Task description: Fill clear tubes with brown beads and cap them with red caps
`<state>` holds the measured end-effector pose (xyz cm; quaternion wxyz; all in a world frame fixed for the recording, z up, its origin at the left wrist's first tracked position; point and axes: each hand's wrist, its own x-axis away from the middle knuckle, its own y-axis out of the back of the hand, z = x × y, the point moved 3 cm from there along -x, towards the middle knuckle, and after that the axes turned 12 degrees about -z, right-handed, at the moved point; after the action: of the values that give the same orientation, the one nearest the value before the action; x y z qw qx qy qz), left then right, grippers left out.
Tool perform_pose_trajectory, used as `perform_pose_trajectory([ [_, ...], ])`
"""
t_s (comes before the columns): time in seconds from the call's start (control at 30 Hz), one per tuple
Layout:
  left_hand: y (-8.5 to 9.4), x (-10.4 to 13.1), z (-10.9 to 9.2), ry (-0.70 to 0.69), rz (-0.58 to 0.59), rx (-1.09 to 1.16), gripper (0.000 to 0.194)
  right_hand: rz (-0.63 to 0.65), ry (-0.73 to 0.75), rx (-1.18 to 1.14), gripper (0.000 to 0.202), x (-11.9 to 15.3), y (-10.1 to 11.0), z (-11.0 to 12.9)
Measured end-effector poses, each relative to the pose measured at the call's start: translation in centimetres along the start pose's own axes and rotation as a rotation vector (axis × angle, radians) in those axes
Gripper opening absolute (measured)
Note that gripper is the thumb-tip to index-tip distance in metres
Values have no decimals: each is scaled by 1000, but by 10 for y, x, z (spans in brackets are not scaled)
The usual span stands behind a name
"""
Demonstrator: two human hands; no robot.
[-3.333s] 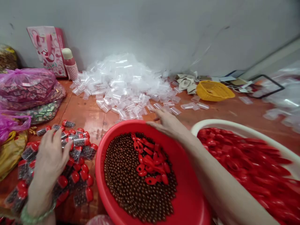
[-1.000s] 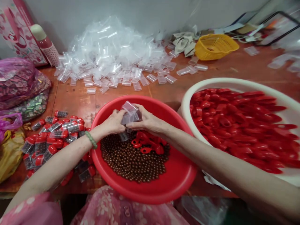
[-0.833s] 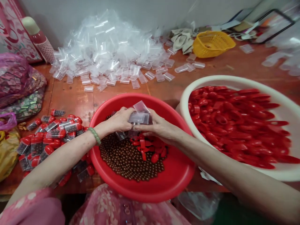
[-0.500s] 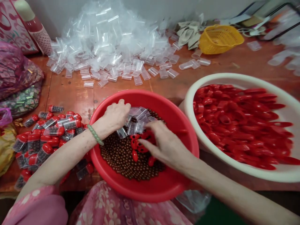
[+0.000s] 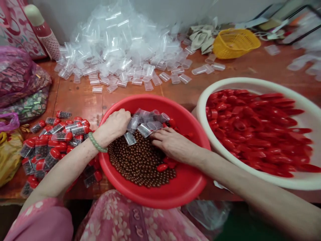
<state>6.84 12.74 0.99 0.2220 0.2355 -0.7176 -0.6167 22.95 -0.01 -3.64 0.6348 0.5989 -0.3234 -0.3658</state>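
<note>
A red basin (image 5: 163, 199) holds small brown beads (image 5: 140, 160), clear plastic tubes (image 5: 144, 130) and several red caps (image 5: 162, 167). My left hand (image 5: 117, 122), with a green bead bracelet at its wrist, is inside the basin's far left side, next to the tubes. Its fingers are curled in, and whatever they hold is hidden. My right hand (image 5: 172, 144) lies palm down over the beads and caps in the right half. Its fingers reach left, loosely bent, touching or very near the tubes; the thumb is hidden.
A white basin (image 5: 204, 103) full of red caps (image 5: 255, 130) stands at right. Left lies a pile of filled red-capped tubes (image 5: 52, 147). Behind are a heap of clear tubes (image 5: 117, 50), a yellow basket (image 5: 235, 43), a bottle (image 5: 41, 28) and plastic bags (image 5: 17, 80).
My left hand has shifted left and down, off the tubes. My right hand has turned palm down and its fingers have come together; the red caps lie farther right and the tubes are more spread.
</note>
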Motion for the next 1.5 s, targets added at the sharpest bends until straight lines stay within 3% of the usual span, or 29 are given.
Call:
perform_pose_trajectory([
  [0.13, 1, 13, 4, 63, -2, 206, 22, -161, -170, -55, 18, -13, 20, 2],
  [0.2, 2, 20, 2, 59, -2, 396, 31, -236, -307, -319, 23, -20, 32, 11],
  [0.27, 4, 28, -3, 4, -16, 604, 42, -255, -424, -737, 27, -26, 40, 20],
  [0.37, 8, 39, -10, -41, -46, 840, 55, -193, -556, -1292, 26, -32, 42, 27],
  [0.47, 11, 48, -16, -10, -71, 1026, 58, -151, -671, -1650, 28, -31, 34, 27],
  [0.57, 9, 54, -21, -1, -51, 1154, 50, -95, -717, -1856, 37, -29, 24, 31],
  [0.7, 7, 65, -24, -71, -31, 1231, 42, -5, -660, -1988, 45, -27, 17, 46],
  [0.77, 10, 75, -23, -105, -50, 1121, 46, 83, -636, -1965, 47, -25, 17, 53],
  [0.83, 17, 87, -22, -128, -58, 848, 52, 244, -629, -1828, 46, -22, 19, 60],
  [0.93, 26, 103, -26, -156, 57, 347, 50, 535, -525, -1361, 32, -18, 26, 66],
  [1.0, 28, 107, -32, -182, 153, 108, 42, 638, -392, -937, 20, -20, 31, 67],
  [1.1, 22, 100, -40, -225, 225, -63, 36, 741, -272, -523, 13, -26, 31, 66],
  [1.17, 13, 93, -41, -242, 267, -86, 34, 815, -266, -483, 21, -29, 23, 67],
  [1.23, 3, 87, -39, -250, 286, -80, 26, 788, -246, -517, 31, -35, 11, 68],
  [1.33, -8, 85, -35, -291, 224, -52, 17, 619, -240, -544, 38, -45, -5, 71],
  [1.5, -21, 91, -33, -361, 82, -42, 27, 496, -391, -585, 12, -61, -17, 78],
])
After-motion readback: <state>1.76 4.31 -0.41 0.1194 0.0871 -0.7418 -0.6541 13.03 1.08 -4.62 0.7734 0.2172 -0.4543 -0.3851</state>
